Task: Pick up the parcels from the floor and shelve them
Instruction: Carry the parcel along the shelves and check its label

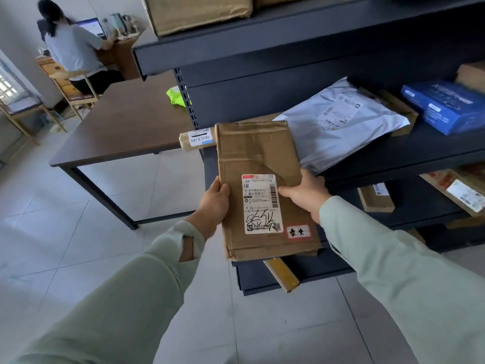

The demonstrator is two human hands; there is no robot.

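A flat, crumpled brown cardboard parcel (258, 164) with a white shipping label and a small red-framed sticker is held between both hands in front of the dark shelving unit (409, 156). My left hand (214, 203) grips its left edge. On its right edge my right hand (305, 197) holds it, thumb on the label. The parcel's far end lies over the left end of the middle shelf, beside a grey plastic mailer (338, 122). A taped paper roll parcel (196, 139) pokes out behind it.
The middle shelf also holds a blue box (446, 106); brown boxes sit on the upper (199, 11) and lower shelves (375, 198). A dark table (126, 130) stands left of the shelving on the tiled floor. A person sits at a desk at the back left.
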